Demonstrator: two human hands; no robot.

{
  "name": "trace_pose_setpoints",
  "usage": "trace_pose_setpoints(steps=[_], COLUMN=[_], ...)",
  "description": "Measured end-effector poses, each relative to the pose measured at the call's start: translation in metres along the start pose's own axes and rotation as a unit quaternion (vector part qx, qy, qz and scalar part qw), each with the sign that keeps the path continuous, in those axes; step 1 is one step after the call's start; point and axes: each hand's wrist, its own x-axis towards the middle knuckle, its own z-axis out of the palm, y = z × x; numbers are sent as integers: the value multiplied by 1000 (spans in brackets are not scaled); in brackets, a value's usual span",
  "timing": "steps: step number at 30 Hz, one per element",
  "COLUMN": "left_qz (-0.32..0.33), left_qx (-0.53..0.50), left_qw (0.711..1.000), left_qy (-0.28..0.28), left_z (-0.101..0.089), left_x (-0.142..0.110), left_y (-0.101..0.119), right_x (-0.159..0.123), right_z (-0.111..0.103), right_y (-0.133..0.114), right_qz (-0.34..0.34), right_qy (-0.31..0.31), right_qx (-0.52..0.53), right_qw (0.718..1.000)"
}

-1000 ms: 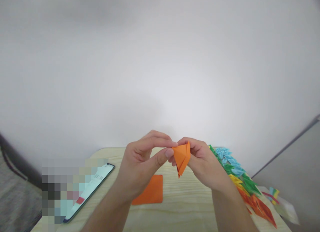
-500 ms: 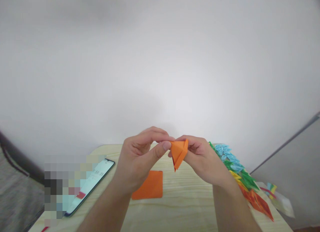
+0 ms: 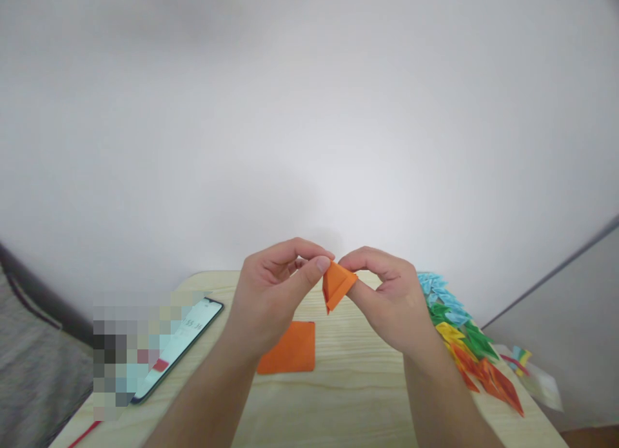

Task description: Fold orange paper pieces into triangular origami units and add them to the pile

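A small folded orange paper piece is pinched between both hands above a light wooden table. My left hand grips its left corner with thumb and forefinger closed. My right hand holds its right side, fingers curled round it. The piece's pointed tip hangs down. Below the hands, flat on the table, lies an orange paper rectangle.
A smartphone with a lit screen lies at the left of the table. Along the right edge runs a row of folded paper pieces, blue, green, yellow and orange. Small coloured scraps lie beyond it. A plain white wall fills the background.
Both hands have lifted slightly with the orange piece, which now looks narrower and more folded together. The right hand's fingers have closed over its upper edge.
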Motion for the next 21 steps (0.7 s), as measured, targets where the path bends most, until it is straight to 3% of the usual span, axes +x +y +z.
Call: trace_pose_setpoints(steps=[7,11,15,21], left_qz=[-9,-6,3,27], left_qx=[49,90,115,106], left_qw=[999,996,993,994], left_qy=[22,26,35,10], left_z=[-2,-1,1,0], left_x=[0,0,0,-3], left_y=[1,0,1,0], right_x=[0,0,2,5], right_z=[-2,-3,-3,-2], right_y=[0,1,3,6], right_qz=[-19,11,62,119], right_qy=[-21,-36,-79,-71], right_qx=[-2,-10,72,172], right_qw=[1000,999,992,975])
